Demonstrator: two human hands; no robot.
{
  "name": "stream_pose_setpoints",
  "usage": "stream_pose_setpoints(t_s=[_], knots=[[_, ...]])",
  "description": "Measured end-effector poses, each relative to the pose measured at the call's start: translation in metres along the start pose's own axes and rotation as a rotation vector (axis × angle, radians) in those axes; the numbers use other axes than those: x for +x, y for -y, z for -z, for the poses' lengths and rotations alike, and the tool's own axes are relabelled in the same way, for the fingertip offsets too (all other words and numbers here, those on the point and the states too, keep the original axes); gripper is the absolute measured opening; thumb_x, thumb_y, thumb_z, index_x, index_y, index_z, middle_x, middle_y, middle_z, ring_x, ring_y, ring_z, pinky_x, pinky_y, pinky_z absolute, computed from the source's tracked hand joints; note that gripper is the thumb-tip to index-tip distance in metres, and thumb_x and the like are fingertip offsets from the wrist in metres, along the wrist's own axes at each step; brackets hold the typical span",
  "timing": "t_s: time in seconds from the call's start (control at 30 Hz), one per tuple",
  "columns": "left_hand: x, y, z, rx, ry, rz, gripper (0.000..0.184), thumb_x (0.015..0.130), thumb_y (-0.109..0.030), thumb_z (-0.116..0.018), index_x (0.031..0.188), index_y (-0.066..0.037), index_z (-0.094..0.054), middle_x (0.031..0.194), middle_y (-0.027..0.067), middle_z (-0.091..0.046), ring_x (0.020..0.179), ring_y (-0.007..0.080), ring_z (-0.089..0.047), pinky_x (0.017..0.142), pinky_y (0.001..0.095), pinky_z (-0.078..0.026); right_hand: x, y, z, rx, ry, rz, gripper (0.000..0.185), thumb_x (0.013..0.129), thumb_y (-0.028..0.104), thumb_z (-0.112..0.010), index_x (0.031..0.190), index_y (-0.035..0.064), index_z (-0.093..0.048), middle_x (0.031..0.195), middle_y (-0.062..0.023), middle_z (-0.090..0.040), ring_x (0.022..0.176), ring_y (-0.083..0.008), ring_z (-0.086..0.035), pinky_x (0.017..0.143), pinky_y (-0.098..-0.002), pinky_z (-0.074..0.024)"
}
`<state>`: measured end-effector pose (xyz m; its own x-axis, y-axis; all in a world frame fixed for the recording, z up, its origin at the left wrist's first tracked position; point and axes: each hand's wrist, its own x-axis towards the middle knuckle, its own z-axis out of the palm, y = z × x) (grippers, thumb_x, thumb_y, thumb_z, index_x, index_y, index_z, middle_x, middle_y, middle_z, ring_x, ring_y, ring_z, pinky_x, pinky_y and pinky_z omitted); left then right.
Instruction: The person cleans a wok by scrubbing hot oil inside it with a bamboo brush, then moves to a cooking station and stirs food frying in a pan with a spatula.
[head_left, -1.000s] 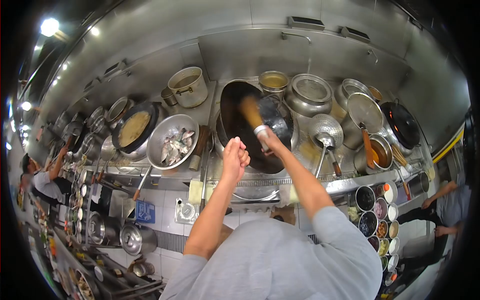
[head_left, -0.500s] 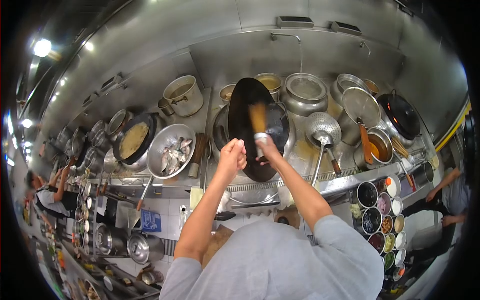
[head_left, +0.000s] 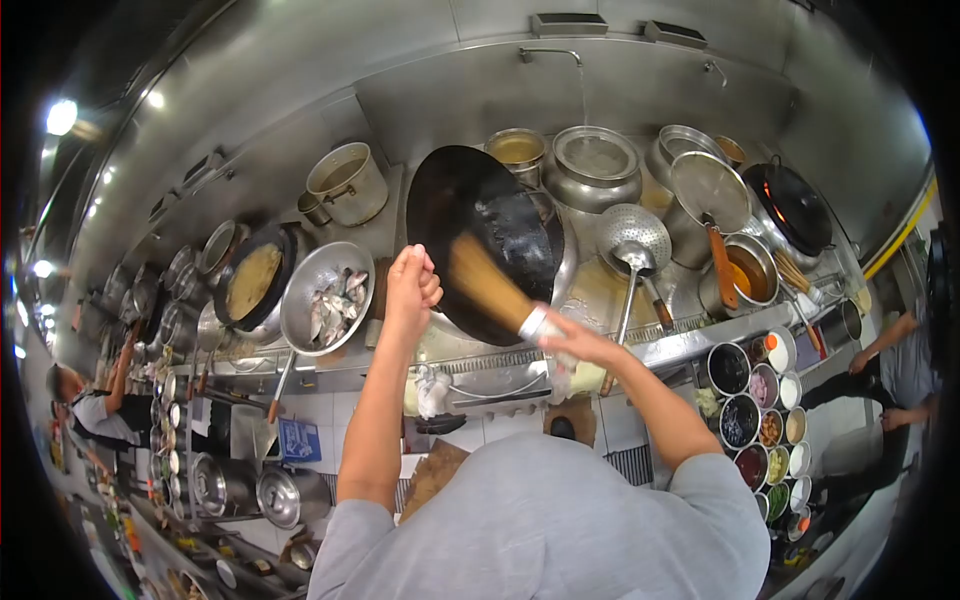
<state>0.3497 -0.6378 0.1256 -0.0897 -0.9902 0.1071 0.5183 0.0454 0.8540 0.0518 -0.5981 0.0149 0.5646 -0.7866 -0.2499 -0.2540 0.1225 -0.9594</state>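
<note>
A dark wok (head_left: 475,235) is tilted up over the stove, its black inside wet and shiny. My left hand (head_left: 411,288) is closed in a fist at the wok's left edge; the part it grips is hard to make out. In my right hand (head_left: 572,342) is a bamboo brush (head_left: 490,285), held by its pale wrapped end. The blurred bristles lie across the lower inside of the wok. Left of my left hand, a metal colander (head_left: 325,300) holds pieces of fish (head_left: 338,305).
Right of the wok lie a perforated ladle (head_left: 633,240) and a strainer (head_left: 710,192) on a pot. Water runs from a faucet (head_left: 550,52) into a large pot (head_left: 597,170). Ingredient tubs (head_left: 740,420) stand at the lower right. Other people (head_left: 105,410) are at both sides.
The wok has swung from a narrow, edge-on tilt to show more of its inside. My left hand has moved left and up, while my right hand with the brush has shifted right and down.
</note>
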Motion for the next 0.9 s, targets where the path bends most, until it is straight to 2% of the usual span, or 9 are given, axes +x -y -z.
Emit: stream_pose_setpoints(t_s=[0.07,0.17,0.3,0.37,0.43,0.53,0.63,0.83,0.9], knots=[[0.000,-0.001,-0.002,0.001,-0.025,-0.003,0.029,0.097,-0.027,-0.048,0.075,-0.009,-0.045,0.053,-0.0067,-0.025,0.039,0.0025,-0.019,0.034,0.0201,-0.017,0.012,-0.043,0.011,0.042,0.179,0.030,0.081,0.085,0.040,-0.062,0.147,0.0153,-0.017,0.126,-0.0177,-0.053,0.080,-0.0282,-0.065,0.064,-0.0358,-0.0547],[-0.005,0.000,0.003,0.000,-0.025,-0.008,0.029,0.097,-0.027,-0.048,0.075,-0.009,-0.044,0.053,-0.0066,-0.024,0.039,0.0028,-0.019,0.034,0.0202,-0.018,0.044,-0.103,0.066,-0.394,-0.467,-0.219,0.079,0.083,0.040,-0.063,0.146,0.0132,-0.021,0.112,-0.0208,-0.061,0.079,-0.0303,-0.066,0.068,-0.0403,-0.0538],[-0.010,0.000,-0.001,-0.015,-0.022,0.005,0.029,0.097,-0.027,-0.047,0.075,-0.009,-0.044,0.053,-0.0068,-0.023,0.039,0.0030,-0.019,0.034,0.0206,-0.017,0.018,0.022,0.030,-0.289,-0.441,-0.277,0.078,0.082,0.039,-0.064,0.143,0.0079,-0.027,0.112,-0.0177,-0.061,0.086,-0.0227,-0.065,0.072,-0.0344,-0.0536],[-0.013,0.002,-0.003,-0.026,-0.024,-0.001,0.029,0.098,-0.027,-0.047,0.076,-0.009,-0.044,0.053,-0.0069,-0.023,0.039,0.0031,-0.019,0.035,0.0207,-0.017,0.045,-0.031,0.004,-0.488,-0.365,0.466,0.077,0.083,0.040,-0.064,0.144,0.0114,-0.027,0.128,-0.0159,-0.052,0.111,-0.0238,-0.055,0.091,-0.0350,-0.0459],[-0.021,0.001,-0.007,-0.037,-0.066,-0.004,0.028,0.098,-0.028,-0.047,0.076,-0.009,-0.044,0.053,-0.0068,-0.023,0.040,0.0032,-0.019,0.035,0.0207,-0.017,0.043,-0.027,0.006,-0.284,0.122,0.106,0.082,0.080,0.049,-0.063,0.145,0.0150,-0.026,0.136,-0.0146,-0.045,0.127,-0.0269,-0.040,0.090,-0.0408,-0.0481],[-0.038,0.000,0.006,-0.099,-0.143,-0.025,0.028,0.098,-0.029,-0.046,0.077,-0.010,-0.045,0.054,-0.0063,-0.024,0.041,0.0038,-0.020,0.036,0.0211,-0.018,0.049,-0.078,0.061,-0.417,-0.439,-0.314,0.070,0.084,0.047,-0.059,0.142,0.0208,-0.031,0.113,-0.0134,-0.059,0.076,-0.0237,-0.065,0.051,-0.0338,-0.0530],[-0.048,0.014,0.029,-0.172,-0.237,-0.057,0.029,0.097,-0.030,-0.047,0.076,-0.011,-0.046,0.054,-0.0062,-0.026,0.041,0.0043,-0.020,0.036,0.0212,-0.019,0.031,-0.082,0.084,0.346,-0.692,-0.306,0.052,0.086,0.044,-0.056,0.130,0.0196,-0.039,0.107,-0.0097,-0.056,0.060,-0.0215,-0.061,0.045,-0.0362,-0.0493],[-0.051,0.115,0.075,-0.372,-0.322,-0.004,0.031,0.096,-0.033,-0.050,0.074,-0.012,-0.052,0.052,-0.0052,-0.034,0.046,0.0076,-0.034,0.053,0.0272,-0.040,0.034,-0.167,0.041,0.481,-0.613,-0.536,0.054,0.085,0.040,-0.060,0.130,0.0173,-0.041,0.118,-0.0123,-0.051,0.076,-0.0304,-0.062,0.060,-0.0453,-0.0518],[-0.042,0.139,0.073,-0.383,-0.278,0.015,0.029,0.095,-0.034,-0.050,0.076,-0.012,-0.053,0.055,-0.0040,-0.038,0.055,0.0108,-0.042,0.064,0.0315,-0.043,0.051,-0.233,0.041,-0.614,-0.728,-0.244,0.054,0.082,0.031,-0.063,0.128,0.0099,-0.043,0.122,-0.0194,-0.049,0.090,-0.0402,-0.059,0.077,-0.0472,-0.0494]])
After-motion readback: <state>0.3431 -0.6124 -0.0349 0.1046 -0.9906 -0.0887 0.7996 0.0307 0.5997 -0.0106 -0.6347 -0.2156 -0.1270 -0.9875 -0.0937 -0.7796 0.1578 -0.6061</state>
